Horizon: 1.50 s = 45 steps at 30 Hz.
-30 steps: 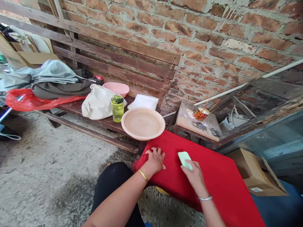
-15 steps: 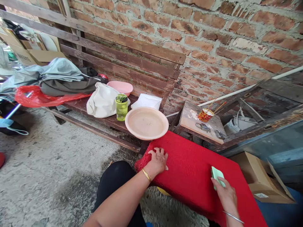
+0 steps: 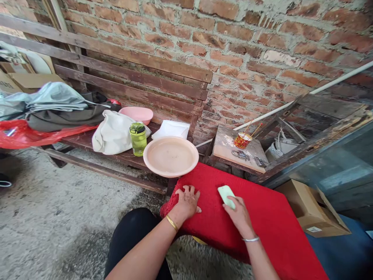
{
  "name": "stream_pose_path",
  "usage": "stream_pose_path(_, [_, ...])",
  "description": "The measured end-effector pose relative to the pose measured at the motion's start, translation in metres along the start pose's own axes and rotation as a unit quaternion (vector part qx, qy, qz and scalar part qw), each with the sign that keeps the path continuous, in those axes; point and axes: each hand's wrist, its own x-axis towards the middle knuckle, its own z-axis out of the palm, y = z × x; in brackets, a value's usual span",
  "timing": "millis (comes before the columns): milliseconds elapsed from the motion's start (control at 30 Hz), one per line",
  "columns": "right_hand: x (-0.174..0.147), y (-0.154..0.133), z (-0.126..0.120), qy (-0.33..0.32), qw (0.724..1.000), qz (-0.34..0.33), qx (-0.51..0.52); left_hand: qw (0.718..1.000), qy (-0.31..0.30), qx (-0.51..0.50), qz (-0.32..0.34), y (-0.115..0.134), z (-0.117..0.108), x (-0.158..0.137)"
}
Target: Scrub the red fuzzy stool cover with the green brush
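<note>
My left hand (image 3: pixel 187 204) lies with spread fingers on the red cloth (image 3: pixel 262 217), near its lacy left end. To the right, my right hand (image 3: pixel 239 215) grips a small pale green brush (image 3: pixel 227 196) by its back, over the middle of the same cloth. The brush is flat with rounded corners; its underside is hidden against the cloth. Just beyond both hands, a wide pale pink basin (image 3: pixel 171 175) sits at the far left corner of the cloth, with what looks like shallow liquid in it.
On the wooden bench (image 3: pixel 78 142) are a green bottle (image 3: pixel 138 140), a white cloth bag (image 3: pixel 109 134), a pink bowl (image 3: pixel 138 113) and a white packet (image 3: pixel 171 128). A small wooden table (image 3: pixel 218 146) bears a patterned cup (image 3: pixel 242 140). A cardboard box (image 3: pixel 305 210) stands at right.
My right hand has slid the brush leftward across the cloth, closer to my left hand. My left hand keeps its place on the cloth. The camera view has turned slightly right.
</note>
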Motion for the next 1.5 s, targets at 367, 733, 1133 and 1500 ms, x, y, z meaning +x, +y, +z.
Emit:
stream_pose_path(367, [0.001, 0.043, -0.047, 0.088, 0.985, 0.139, -0.056, 1.000, 0.005, -0.006, 0.001, 0.000, 0.000, -0.001])
stream_pose_path(733, [0.017, -0.004, 0.007, -0.004, 1.000, -0.026, -0.002, 0.999, 0.035, 0.003, 0.007, -0.002, 0.007, -0.001])
stream_pose_path(1133, [0.019, 0.043, -0.031, 0.098, 0.988, 0.113, -0.034, 1.000, 0.025, -0.002, 0.003, 0.001, 0.002, -0.001])
stream_pose_path(1500, [0.038, -0.010, 0.023, -0.018, 0.999, -0.037, 0.021, 0.999, 0.045, 0.010, 0.010, 0.000, 0.003, -0.003])
